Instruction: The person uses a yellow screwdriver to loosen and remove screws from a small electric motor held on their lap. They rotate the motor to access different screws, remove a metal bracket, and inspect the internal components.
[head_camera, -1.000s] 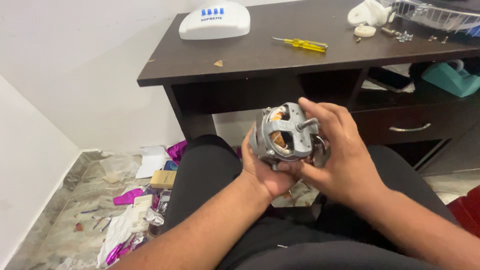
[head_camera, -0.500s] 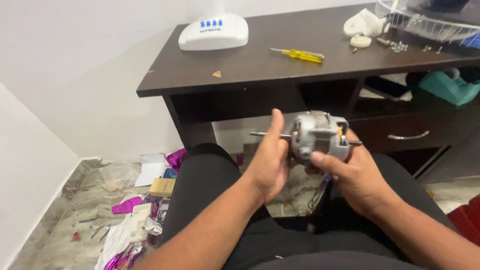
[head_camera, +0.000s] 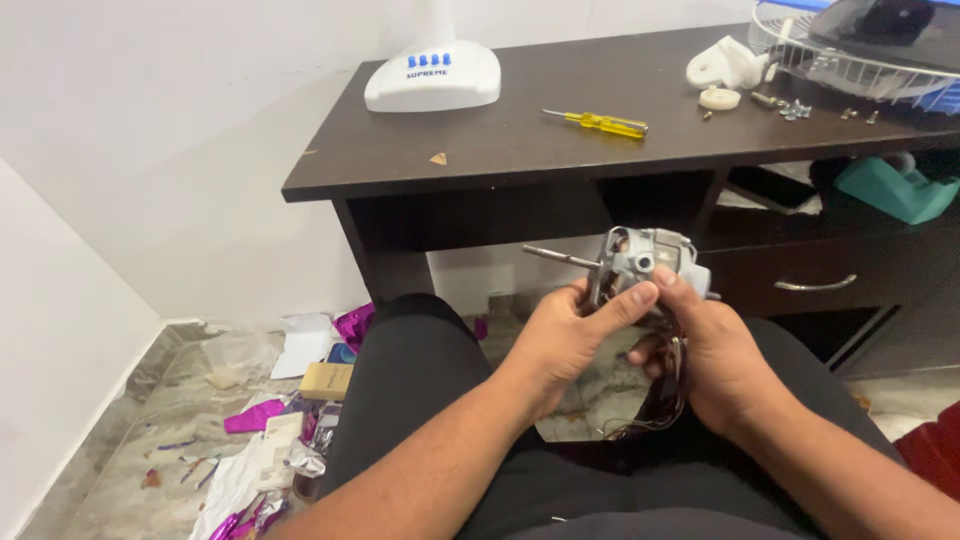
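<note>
Far to the left of the hands and below them, the floor (head_camera: 130, 440) holds scraps of purple foil (head_camera: 255, 415), white paper (head_camera: 305, 345) and a small tan box (head_camera: 327, 380). Up and to the left of the hands, a white fan base (head_camera: 432, 78) with blue buttons stands on the dark wooden desk (head_camera: 520, 150).

The left hand (head_camera: 565, 340) is closed on the grey fan motor (head_camera: 645, 265) from the left, thumb stretched across its front face and fingers curled behind it. A thin metal shaft (head_camera: 560, 256) sticks out of the motor to the left, just above that hand. The motor sits between the two hands, above the person's lap and in front of the desk's edge. The right hand (head_camera: 715, 355) grasps it from the right and below, thumb pressed up against the housing. Dark wires (head_camera: 665, 395) hang from the motor, down between the hands and along the right palm.

Above the hands, a yellow-handled screwdriver (head_camera: 600, 122) lies on the desk. Up and to the right are white plastic parts (head_camera: 725, 70) and a few loose screws (head_camera: 800, 108), then a white wire fan guard (head_camera: 850, 55) with a dark thing lying in it that cannot be made out. Right of the right hand, a closed drawer (head_camera: 840, 270) has a metal handle, and the open shelf above it holds a teal object (head_camera: 895, 188).
</note>
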